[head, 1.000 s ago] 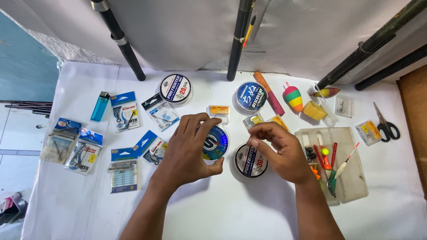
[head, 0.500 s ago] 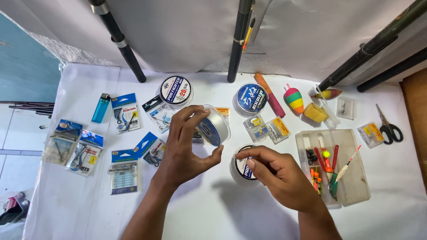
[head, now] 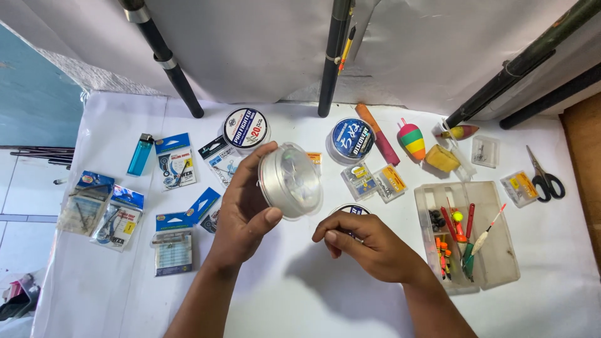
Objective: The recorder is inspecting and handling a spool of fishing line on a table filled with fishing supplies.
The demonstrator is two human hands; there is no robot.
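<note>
— Looking down from the head camera, what does the left hand (head: pixel 241 216) have?

— Its fingers (head: pixel 250 164) are closed around a clear round plastic spool of fishing line (head: pixel 291 180), thumb on the lower rim, the spool lifted off the white-covered bench (head: pixel 300 294) and tilted on edge.

— And the right hand (head: pixel 369 244)?

— It is curled, knuckles up, just below and right of the spool, fingers (head: pixel 335 233) pinched together; whether they grip line I cannot tell. Part of a blue-labelled spool (head: pixel 352 208) peeks out behind them.

— Around them?

— A white-labelled spool (head: pixel 245 128) and a dark blue spool (head: pixel 350 139) lie further back. Blue hook packets (head: pixel 174 160) and a blue lighter (head: pixel 140 154) sit to the left. On the right stands a clear tackle box with floats (head: pixel 494 250), a striped float (head: pixel 411 140) and black-handled scissors (head: pixel 543 177).
</note>
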